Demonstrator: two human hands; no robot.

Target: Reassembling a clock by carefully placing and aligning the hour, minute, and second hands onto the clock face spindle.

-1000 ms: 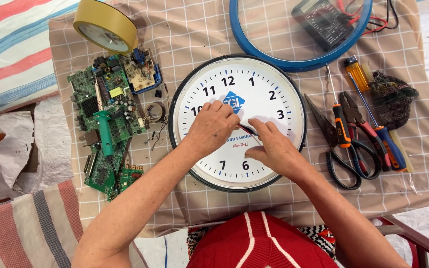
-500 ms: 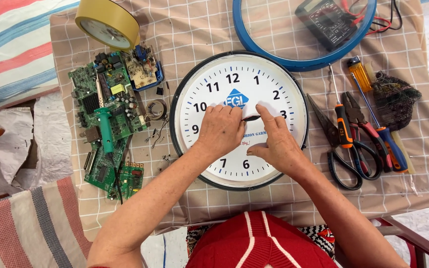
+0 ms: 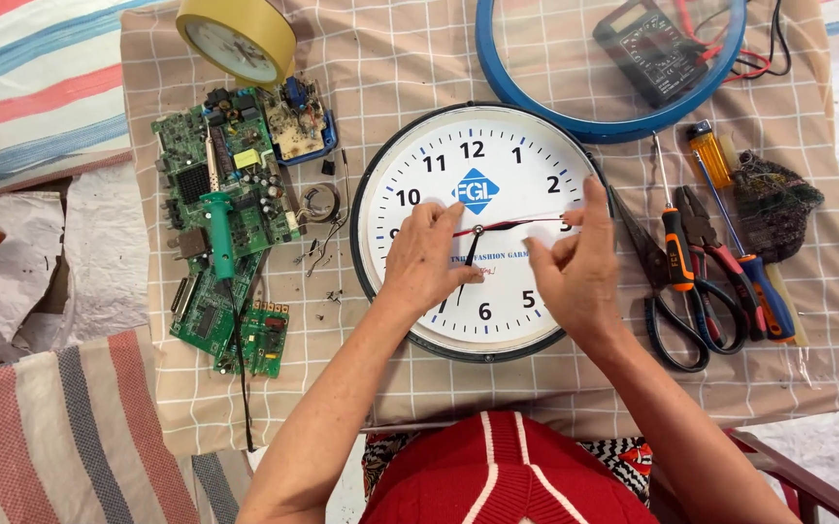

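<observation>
1. Wall clock [image 3: 497, 155] lies face-up under both hands; they've shifted, uncovering its centre.
2. Left hand [image 3: 429, 257] flat, loosely open, pressing the face.
3. Right hand [image 3: 575, 267] now pinches the red second hand [image 3: 511, 224], freed for adjusting.

Round wall clock [image 3: 482, 184], lying face up and uncovered, dial exposed. White dial with black numerals, blue minute ticks and a blue diamond emblem below the twelve; dark rim around it. The left hand [image 3: 429, 257] rests flat on the lower left of the dial, fingertips at the centre hub. The right hand [image 3: 575, 262] lies over the right half, fingers pinched at the outer end of the thin red second hand [image 3: 507, 225], which runs from hub toward the three. A black hand [image 3: 468, 262] points down-left from the hub, beside the left fingertips.
</observation>
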